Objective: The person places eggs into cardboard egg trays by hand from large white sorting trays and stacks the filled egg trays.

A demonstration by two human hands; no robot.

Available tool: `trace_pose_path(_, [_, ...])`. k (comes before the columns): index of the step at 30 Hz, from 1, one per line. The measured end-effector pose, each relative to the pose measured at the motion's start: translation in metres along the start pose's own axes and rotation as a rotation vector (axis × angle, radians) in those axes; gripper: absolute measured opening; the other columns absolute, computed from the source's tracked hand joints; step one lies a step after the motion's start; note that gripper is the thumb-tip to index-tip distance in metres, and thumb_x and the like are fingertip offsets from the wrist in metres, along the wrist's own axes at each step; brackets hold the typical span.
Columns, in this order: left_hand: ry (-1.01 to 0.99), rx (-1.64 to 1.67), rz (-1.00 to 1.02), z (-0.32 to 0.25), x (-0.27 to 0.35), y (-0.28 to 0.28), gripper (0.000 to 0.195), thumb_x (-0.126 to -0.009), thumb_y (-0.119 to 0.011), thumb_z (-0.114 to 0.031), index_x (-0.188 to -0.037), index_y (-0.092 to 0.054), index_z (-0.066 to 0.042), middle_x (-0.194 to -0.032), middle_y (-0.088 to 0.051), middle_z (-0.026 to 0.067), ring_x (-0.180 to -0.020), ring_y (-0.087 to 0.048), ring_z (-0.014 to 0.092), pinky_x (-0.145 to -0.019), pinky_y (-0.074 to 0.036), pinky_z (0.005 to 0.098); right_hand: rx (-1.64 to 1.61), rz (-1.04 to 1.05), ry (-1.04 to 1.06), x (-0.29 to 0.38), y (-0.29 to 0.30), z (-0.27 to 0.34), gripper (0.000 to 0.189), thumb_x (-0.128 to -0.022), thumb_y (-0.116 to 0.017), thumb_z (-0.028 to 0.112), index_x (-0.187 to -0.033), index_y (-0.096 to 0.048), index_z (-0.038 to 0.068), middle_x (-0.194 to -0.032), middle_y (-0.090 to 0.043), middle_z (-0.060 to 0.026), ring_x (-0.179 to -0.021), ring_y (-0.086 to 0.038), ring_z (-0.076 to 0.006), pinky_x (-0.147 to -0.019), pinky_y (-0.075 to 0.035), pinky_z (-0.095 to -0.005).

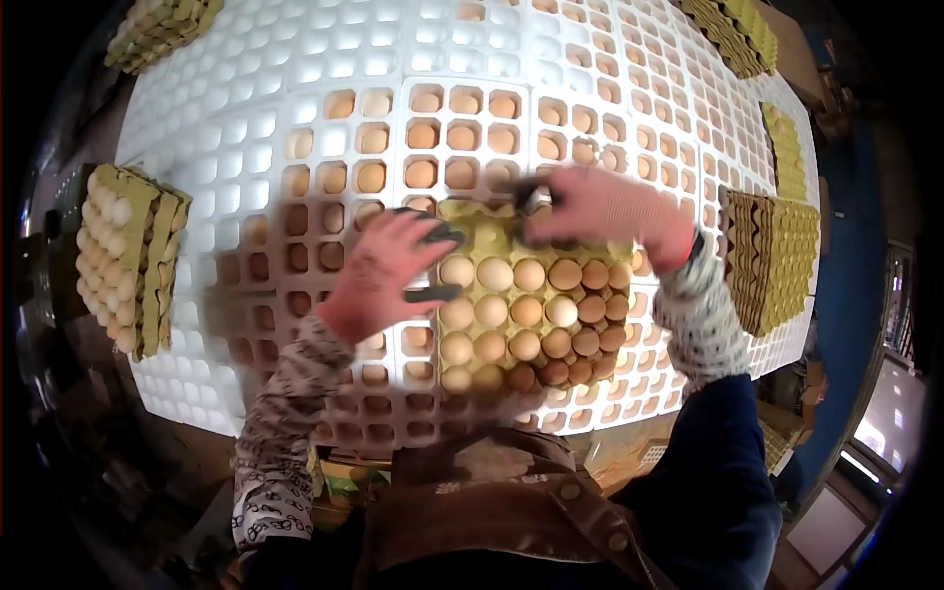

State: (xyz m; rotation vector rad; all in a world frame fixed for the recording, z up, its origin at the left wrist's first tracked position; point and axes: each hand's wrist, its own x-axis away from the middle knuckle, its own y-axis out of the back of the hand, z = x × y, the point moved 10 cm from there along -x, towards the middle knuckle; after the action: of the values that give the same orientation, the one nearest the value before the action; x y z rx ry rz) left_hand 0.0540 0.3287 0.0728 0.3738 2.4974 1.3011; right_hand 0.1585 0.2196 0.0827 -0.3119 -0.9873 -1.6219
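Observation:
A pulp egg tray (pixel 490 230) lies before me on white foam egg trays. Brown and cream eggs (pixel 526 311) fill its nearer rows, while empty cups show in its far part. At the tray's left edge is my left hand (pixel 383 273), in a pink glove with dark fingertips, fingers and thumb apart. The thumb tip overlaps the edge of the leftmost eggs in view. My right hand (pixel 590 206), gloved alike and blurred, hovers over the tray's far right part. A pale spot shows between its fingers; whether that is an egg, I cannot tell.
Foam trays (pixel 402 221) cover the table, many cups holding eggs. Stacked pulp trays with eggs (pixel 118 258) stand at the left edge. More pulp tray stacks (pixel 771 258) stand at the right. Further stacks sit at the far left (pixel 162 29) and far right (pixel 730 33) corners.

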Motion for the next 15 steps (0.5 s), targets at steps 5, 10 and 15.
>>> trace_pose_path(5, [-0.025,-0.115,0.262,-0.020,-0.008,-0.058,0.063,-0.077,-0.072,-0.026,-0.132,-0.047,-0.007,-0.115,-0.052,0.0126,-0.114,-0.048,0.027,-0.102,-0.038,0.0398,0.543,-0.485,0.314,0.038,-0.090,-0.052,0.058,-0.087,-0.063,0.032,-0.138,-0.044,0.010,-0.122,-0.059,-0.0141,-0.087,-0.064,-0.0220,-0.073,-0.050,-0.0326])
trace_pose_path(10, [0.571,1.267,-0.158,0.040,0.023,-0.048,0.032,-0.083,-0.065,-0.013,-0.114,-0.060,-0.005,-0.111,-0.059,0.0066,-0.097,-0.060,0.018,-0.083,-0.051,0.0305,-1.176,-0.603,0.372,0.109,-0.044,-0.140,0.045,-0.088,-0.052,0.009,-0.130,-0.048,-0.006,-0.113,-0.061,-0.0118,-0.098,-0.061,-0.0180,-0.083,-0.050,-0.0283])
trace_pose_path(15, [0.265,-0.180,0.177,-0.028,-0.021,-0.075,0.053,-0.076,-0.075,-0.032,-0.117,-0.059,-0.004,-0.106,-0.063,0.0149,-0.094,-0.062,0.031,-0.085,-0.049,0.0400,0.308,-0.609,0.156,0.069,-0.075,-0.089,0.044,-0.086,-0.056,0.016,-0.129,-0.056,0.009,-0.118,-0.062,-0.0157,-0.103,-0.061,-0.0194,-0.088,-0.048,-0.0324])
